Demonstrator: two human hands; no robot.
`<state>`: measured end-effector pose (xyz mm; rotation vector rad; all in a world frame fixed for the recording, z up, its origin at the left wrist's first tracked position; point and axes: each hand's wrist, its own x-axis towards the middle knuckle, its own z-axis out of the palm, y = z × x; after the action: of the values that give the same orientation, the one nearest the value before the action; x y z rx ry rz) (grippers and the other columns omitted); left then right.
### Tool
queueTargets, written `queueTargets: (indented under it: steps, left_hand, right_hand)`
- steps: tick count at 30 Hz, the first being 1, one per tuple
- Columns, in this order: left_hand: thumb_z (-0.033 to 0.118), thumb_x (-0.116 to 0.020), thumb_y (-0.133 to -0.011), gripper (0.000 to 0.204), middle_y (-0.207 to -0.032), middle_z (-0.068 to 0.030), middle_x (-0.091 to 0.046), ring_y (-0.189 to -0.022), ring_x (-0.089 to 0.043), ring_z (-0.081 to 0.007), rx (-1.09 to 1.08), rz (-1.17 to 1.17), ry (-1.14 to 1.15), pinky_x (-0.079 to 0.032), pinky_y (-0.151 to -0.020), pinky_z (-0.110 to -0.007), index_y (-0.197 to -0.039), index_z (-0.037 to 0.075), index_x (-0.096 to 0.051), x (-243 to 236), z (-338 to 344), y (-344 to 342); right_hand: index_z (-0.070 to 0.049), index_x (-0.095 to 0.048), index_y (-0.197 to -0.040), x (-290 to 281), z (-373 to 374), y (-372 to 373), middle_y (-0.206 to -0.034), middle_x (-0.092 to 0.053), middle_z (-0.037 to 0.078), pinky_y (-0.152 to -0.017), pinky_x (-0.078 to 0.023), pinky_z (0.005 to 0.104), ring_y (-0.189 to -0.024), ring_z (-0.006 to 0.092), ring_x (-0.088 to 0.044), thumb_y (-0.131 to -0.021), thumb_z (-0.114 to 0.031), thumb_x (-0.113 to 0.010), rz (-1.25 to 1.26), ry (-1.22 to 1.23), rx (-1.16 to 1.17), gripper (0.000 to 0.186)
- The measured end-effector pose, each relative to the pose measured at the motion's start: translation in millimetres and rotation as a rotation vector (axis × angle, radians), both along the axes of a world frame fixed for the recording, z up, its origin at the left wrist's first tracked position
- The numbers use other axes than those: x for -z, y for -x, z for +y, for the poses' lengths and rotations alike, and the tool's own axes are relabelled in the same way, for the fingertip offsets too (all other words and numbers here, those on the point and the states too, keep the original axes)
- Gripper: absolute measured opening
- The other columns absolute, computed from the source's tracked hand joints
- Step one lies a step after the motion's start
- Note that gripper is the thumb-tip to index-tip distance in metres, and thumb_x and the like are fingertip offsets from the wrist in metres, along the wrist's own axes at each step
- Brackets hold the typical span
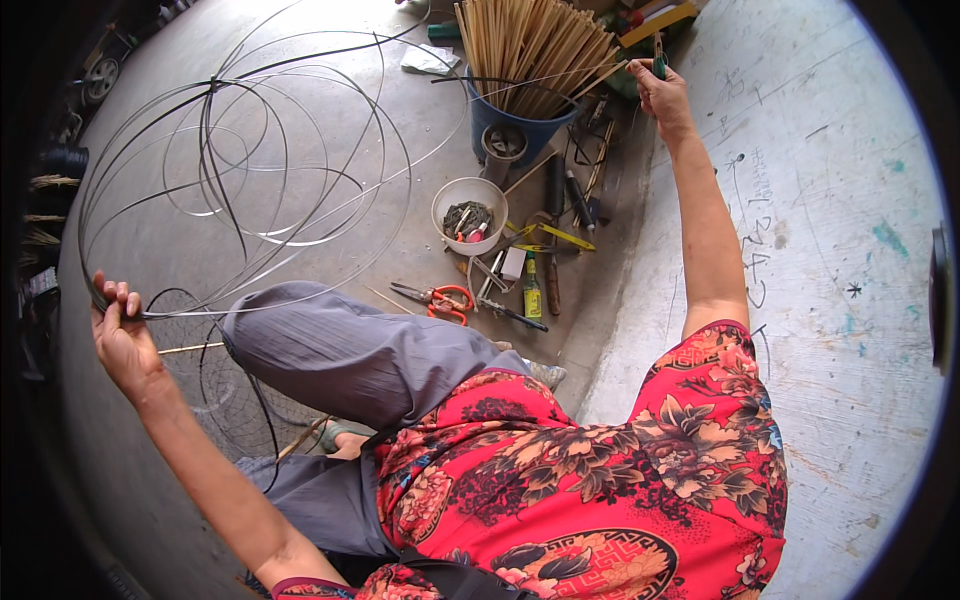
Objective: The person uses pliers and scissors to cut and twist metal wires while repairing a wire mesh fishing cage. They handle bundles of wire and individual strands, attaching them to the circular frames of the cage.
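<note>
My left hand (128, 340), out at the left, is closed around a bundle of thin, flat strip. From it the strip springs up in a large loose coil (212, 86), dark on some stretches and shiny on others, fanned over the floor. My right hand (668, 105) is raised at the upper right beside the wall, fingers closed on a small green-handled tool (659, 66); its exact kind is hard to make out. A thin strand runs from the coil toward that hand. Beside my left knee a round wire-mesh piece (235, 415) shows partly under my leg.
A blue bucket (520, 130) full of wooden sticks (535, 50) stands ahead. Nearer are a white bowl (445, 225) with small bits, orange-handled scissors (450, 302), a green bottle (531, 290) and scattered tools. A pale marked wall (830, 330) rises on the right.
</note>
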<state>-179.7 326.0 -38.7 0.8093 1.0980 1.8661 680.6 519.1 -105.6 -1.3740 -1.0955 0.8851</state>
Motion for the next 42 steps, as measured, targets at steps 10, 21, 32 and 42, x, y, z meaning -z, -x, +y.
queueTargets:
  steps: [10,21,32,42]
  left_hand:
    - [-0.016,-0.051,-0.106,0.038,-0.111,-0.0089,-0.066,-0.096,-0.059,-0.0193,-0.055,0.039,0.005,-0.049,-0.073,-0.031,-0.14,-0.006,-0.065,-8.8,-3.6,-32.7]
    - [-0.021,-0.05,-0.101,0.042,-0.108,-0.0094,-0.066,-0.092,-0.059,-0.018,-0.115,0.054,-0.014,-0.047,-0.07,-0.03,-0.137,-0.007,-0.066,-26.5,-12.4,-43.7]
    - [-0.02,-0.047,-0.099,0.044,-0.107,-0.0082,-0.066,-0.09,-0.06,-0.0174,-0.146,0.036,-0.037,-0.049,-0.069,-0.03,-0.136,-0.005,-0.068,-37.5,-13.2,-62.3]
    - [-0.02,-0.048,-0.1,0.044,-0.106,-0.0088,-0.066,-0.091,-0.06,-0.019,-0.144,0.015,-0.069,-0.05,-0.072,-0.031,-0.136,-0.004,-0.068,-41.4,-6.2,-75.1]
  right_hand:
    - [-0.009,-0.084,-0.106,26.5,9.5,-37.5,-0.07,-0.061,-0.008,-0.046,-0.029,0.0226,-0.053,0.0008,-0.045,-0.105,-0.023,-0.084,-0.094,-0.001,0.259,0.015]
    - [-0.01,-0.084,-0.108,32.7,-5.6,-0.7,-0.068,-0.061,-0.008,-0.046,-0.03,0.0228,-0.051,0.0008,-0.046,-0.106,-0.027,-0.084,-0.095,0.057,0.205,0.018]
    - [-0.009,-0.084,-0.109,65.4,1.4,-4.6,-0.071,-0.064,-0.007,-0.048,-0.032,0.0237,-0.053,0.0022,-0.048,-0.107,-0.026,-0.083,-0.192,0.072,0.097,0.017]
    - [-0.003,-0.084,-0.119,45.4,-0.1,30.1,-0.094,-0.08,-0.001,-0.08,-0.056,0.0256,-0.086,0.0083,-0.073,-0.109,-0.027,-0.08,-0.53,-0.047,0.044,0.026]
